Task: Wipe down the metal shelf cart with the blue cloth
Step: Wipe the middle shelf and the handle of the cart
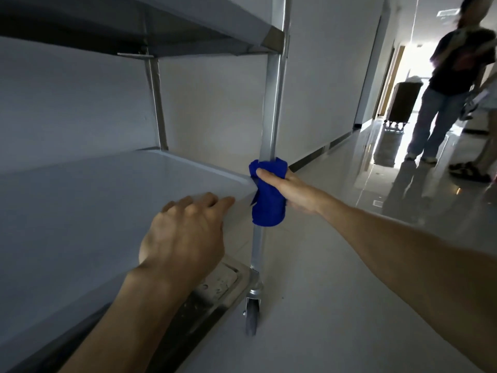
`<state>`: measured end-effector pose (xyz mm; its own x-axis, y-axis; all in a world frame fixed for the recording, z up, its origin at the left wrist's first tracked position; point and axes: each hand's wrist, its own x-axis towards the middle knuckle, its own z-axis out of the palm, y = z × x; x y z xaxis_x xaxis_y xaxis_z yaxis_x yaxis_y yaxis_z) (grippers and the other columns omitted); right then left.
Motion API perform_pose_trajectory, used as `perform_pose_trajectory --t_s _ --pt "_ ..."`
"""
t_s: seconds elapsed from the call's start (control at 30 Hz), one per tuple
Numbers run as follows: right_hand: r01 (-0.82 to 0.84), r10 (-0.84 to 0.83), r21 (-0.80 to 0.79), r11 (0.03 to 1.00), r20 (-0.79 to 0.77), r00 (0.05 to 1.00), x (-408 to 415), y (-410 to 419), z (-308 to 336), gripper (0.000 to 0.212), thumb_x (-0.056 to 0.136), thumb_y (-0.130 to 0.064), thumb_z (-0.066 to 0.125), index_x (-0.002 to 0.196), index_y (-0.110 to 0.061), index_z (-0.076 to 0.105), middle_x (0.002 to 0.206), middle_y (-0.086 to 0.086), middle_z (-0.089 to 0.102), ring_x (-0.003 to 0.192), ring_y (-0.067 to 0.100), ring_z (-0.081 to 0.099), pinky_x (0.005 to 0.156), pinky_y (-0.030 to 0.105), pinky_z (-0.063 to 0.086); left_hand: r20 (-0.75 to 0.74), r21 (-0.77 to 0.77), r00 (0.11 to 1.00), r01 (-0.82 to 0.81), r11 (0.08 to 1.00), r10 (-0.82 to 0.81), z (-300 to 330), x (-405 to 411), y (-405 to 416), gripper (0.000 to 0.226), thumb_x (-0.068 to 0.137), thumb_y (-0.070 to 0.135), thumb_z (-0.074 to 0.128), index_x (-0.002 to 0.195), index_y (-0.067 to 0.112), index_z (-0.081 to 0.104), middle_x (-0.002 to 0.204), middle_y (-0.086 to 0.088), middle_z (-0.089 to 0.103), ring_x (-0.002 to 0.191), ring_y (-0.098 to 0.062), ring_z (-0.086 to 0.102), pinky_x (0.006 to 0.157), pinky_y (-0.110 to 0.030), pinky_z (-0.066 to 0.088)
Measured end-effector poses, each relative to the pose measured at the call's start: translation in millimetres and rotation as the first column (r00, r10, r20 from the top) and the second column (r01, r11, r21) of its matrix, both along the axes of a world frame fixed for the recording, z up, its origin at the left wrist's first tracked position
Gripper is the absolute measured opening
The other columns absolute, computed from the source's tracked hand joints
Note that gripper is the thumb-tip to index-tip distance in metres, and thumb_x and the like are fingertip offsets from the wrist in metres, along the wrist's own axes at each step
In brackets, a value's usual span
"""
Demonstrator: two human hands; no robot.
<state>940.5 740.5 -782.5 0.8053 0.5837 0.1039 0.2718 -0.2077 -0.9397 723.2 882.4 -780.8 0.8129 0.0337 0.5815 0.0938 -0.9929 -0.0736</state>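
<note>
Cloth wraps corner post; hallway floor open.

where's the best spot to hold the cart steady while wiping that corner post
Take the front lip of the middle shelf, just left of the corner post, coming from above and in front. The edge is straight and bare, so fingers can hook over it, as the left hand does. That leaves the post free for the right hand, whose grip wraps the blue cloth around it.

hands: two, bare, no gloves or rings | forearms: bare, sleeves out of view
</note>
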Motion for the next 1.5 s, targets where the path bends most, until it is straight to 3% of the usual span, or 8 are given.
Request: perform_pose_trajectory --t_s 0.27,0.43,0.57,0.7,0.83,1.07,1.3,1.5 --pt "0.012 0.023 0.283 0.959 -0.119 0.993 2.9 10.7 -55.6 0.109 0.052 -0.088 0.067 0.138 -0.024 0.049 0.134 0.014 0.06 0.125 0.029 0.058 0.111 0.051 0.042 0.037 0.063 0.999 -0.033 0.997 0.03 -1.5 1.2 -0.4 0.043 0.095 0.036 0.04 0.138 0.038 0.039 0.118 0.011 0.06 0.096 -0.018 0.063 0.07 -0.032 0.049" --pt "0.037 -0.018 0.388 0.921 -0.053 0.998 16.1 15.3 -69.3 0.082 0.055 -0.085 0.067 0.116 -0.031 0.06 0.101 0.001 0.069 0.101 0.022 0.066 0.103 0.056 0.049 0.045 0.086 0.996 -0.077 0.993 0.073 6.4 10.4 -4.3 0.038 0.092 0.038 0.041 0.129 0.038 0.047 0.1 0.011 0.062 0.071 -0.018 0.06 0.051 -0.026 0.035" --pt "-0.088 0.039 0.511 0.855 0.105 0.994 27.4 21.3 -86.3 0.02 0.092 -0.053 0.056 0.109 -0.048 0.065 0.078 -0.013 0.066 0.074 0.012 0.061 0.075 0.038 0.058 0.046 0.151 0.988 -0.151 0.977 0.145 10.2 23.8 -10.3 0.029 0.091 0.037 0.042 0.112 0.027 0.059 0.087 0.005 0.062 0.056 -0.023 0.056 0.047 -0.023 0.024" --pt "-0.088 0.009 0.53 0.843 0.15 0.989 34.2 23.7 -116.5 0.037 0.082 -0.031 0.07 0.114 -0.025 0.052 0.08 -0.011 0.068 0.073 0.013 0.065 0.069 0.034 0.056 -0.013 0.18 0.99 -0.135 0.974 0.14 4.9 25.1 -9.3 0.029 0.091 0.033 0.045 0.107 0.018 0.064 0.081 -0.001 0.063 0.05 -0.027 0.055 0.047 -0.021 0.022" --pt "0.076 -0.156 0.432 0.899 0.152 0.976 24.9 31.7 -152.9 0.064 0.069 -0.036 0.083 0.116 -0.057 0.044 0.106 -0.019 0.068 0.096 0.006 0.068 0.075 0.02 0.057 -0.018 0.172 0.994 -0.104 0.98 0.109 0.9 25.6 -5.5 0.031 0.091 0.033 0.046 0.111 0.018 0.064 0.084 -0.002 0.064 0.053 -0.028 0.058 0.047 -0.025 0.036" --pt "0.153 -0.154 0.231 0.961 -0.017 0.988 5.8 23.6 -212.8 0.062 0.067 -0.033 0.087 0.11 -0.05 0.046 0.1 -0.011 0.069 0.088 0.006 0.07 0.065 0.016 0.056 -0.03 0.196 0.989 -0.139 0.971 0.147 5.4 27.3 -11.5 0.028 0.091 0.034 0.048 0.109 0.02 0.064 0.081 0.002 0.061 0.049 -0.024 0.055 0.047 -0.018 0.015" --pt "0.188 -0.26 0.355 0.916 0.168 0.951 13.5 30.8 -129.1 0.048 0.071 -0.032 0.088 0.101 -0.04 0.05 0.091 -0.018 0.069 0.082 -0.005 0.067 0.064 0.006 0.049 0.003 0.216 0.988 -0.152 0.964 0.155 5.6 36.1 -10.4 0.025 0.091 0.036 0.048 0.104 0.021 0.064 0.077 0.003 0.061 0.046 -0.025 0.051 0.047 -0.019 0.018" --pt "0.226 -0.337 0.436 0.871 0.198 0.92 8.0 37.5 -85.9 0.071 0.058 -0.045 0.075 0.121 -0.03 0.045 0.111 0.001 0.065 0.095 0.017 0.068 0.081 0.042 0.06 0.062 0.235 0.986 -0.168 0.958 0.158 7.2 37.7 -11.4 0.028 0.095 0.038 0.042 0.1 0.023 0.066 0.078 0.004 0.061 0.05 -0.024 0.052 0.05 -0.021 0.017"
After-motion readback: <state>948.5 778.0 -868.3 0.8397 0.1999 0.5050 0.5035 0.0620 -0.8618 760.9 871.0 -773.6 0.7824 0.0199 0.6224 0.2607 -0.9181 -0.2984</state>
